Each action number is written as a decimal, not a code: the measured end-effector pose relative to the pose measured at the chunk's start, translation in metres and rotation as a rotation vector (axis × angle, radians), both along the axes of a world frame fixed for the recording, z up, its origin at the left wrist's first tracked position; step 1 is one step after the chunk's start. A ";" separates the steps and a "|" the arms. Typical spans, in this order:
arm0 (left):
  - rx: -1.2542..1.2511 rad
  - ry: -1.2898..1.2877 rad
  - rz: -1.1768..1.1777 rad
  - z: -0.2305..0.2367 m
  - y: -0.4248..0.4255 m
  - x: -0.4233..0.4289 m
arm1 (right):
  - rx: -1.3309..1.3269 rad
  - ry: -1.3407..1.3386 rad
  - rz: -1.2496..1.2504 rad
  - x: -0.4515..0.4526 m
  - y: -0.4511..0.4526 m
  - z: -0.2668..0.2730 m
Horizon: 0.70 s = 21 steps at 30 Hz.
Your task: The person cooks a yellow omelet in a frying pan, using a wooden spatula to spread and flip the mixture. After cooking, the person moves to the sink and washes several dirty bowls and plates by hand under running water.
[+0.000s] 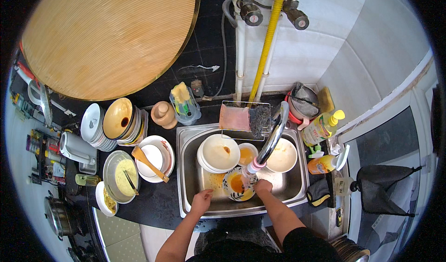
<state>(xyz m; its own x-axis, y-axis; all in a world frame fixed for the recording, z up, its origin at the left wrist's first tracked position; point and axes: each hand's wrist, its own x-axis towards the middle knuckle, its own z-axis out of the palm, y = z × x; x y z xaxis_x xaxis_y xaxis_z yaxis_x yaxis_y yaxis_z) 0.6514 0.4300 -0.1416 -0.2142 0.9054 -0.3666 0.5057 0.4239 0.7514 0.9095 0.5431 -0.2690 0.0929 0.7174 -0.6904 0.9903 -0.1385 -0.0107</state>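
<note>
My right hand (263, 186) grips the right rim of a bowl (228, 191) with a dark leaf pattern and orange-brown liquid inside. That bowl sits low in the stainless steel sink (184, 196), under the pink-ended spout of the faucet (272, 140). My left hand (202, 201) hovers over the sink's front left part, apart from the bowl, with nothing seen in it. Behind the patterned bowl stand a stack of cream bowls (217, 150), a small bowl of orange liquid (247, 153) and another soiled cream bowl (283, 157).
A wire rack (223, 135) with a pink sponge (235, 117) and steel wool (258, 121) spans the sink's back. Dish soap (315, 129) and a spray bottle (320, 164) stand right. Left are stacked bowls (116, 119), a batter bowl (120, 171) and a wooden spatula (148, 161).
</note>
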 end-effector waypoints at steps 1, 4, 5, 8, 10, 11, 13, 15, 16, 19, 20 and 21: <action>-0.020 -0.023 0.008 0.002 0.000 0.000 | -0.014 -0.022 -0.010 0.000 0.001 -0.003; 0.031 0.017 -0.026 -0.006 -0.001 -0.002 | 0.040 0.087 -0.052 0.002 0.003 -0.007; 0.017 0.008 -0.029 -0.009 -0.002 -0.002 | 0.094 0.073 0.007 0.001 0.000 -0.008; -0.011 -0.017 -0.040 -0.021 0.001 -0.004 | 0.258 0.044 0.091 -0.010 -0.006 -0.010; -0.022 -0.055 -0.039 -0.042 0.001 -0.004 | 0.358 0.028 0.037 -0.015 -0.007 -0.013; -0.018 -0.045 -0.054 -0.055 0.003 -0.003 | 0.407 0.019 0.010 -0.016 -0.007 -0.015; -0.014 -0.031 -0.077 -0.073 0.006 0.004 | 0.399 0.104 -0.030 -0.013 -0.004 -0.007; -0.138 -0.009 -0.099 -0.078 0.016 0.015 | 0.436 0.187 -0.037 -0.008 -0.005 -0.007; -0.200 0.001 -0.112 -0.076 0.021 0.021 | 0.476 0.228 -0.024 -0.004 -0.008 -0.010; -0.274 -0.216 -0.014 -0.159 0.021 0.031 | 0.514 0.286 -0.067 -0.003 -0.012 -0.012; -0.277 -0.229 -0.014 -0.171 0.023 0.034 | 0.515 0.293 -0.101 -0.004 -0.013 -0.012; -0.250 -0.161 -0.065 -0.168 0.026 0.038 | 0.494 0.299 -0.119 -0.002 -0.013 -0.016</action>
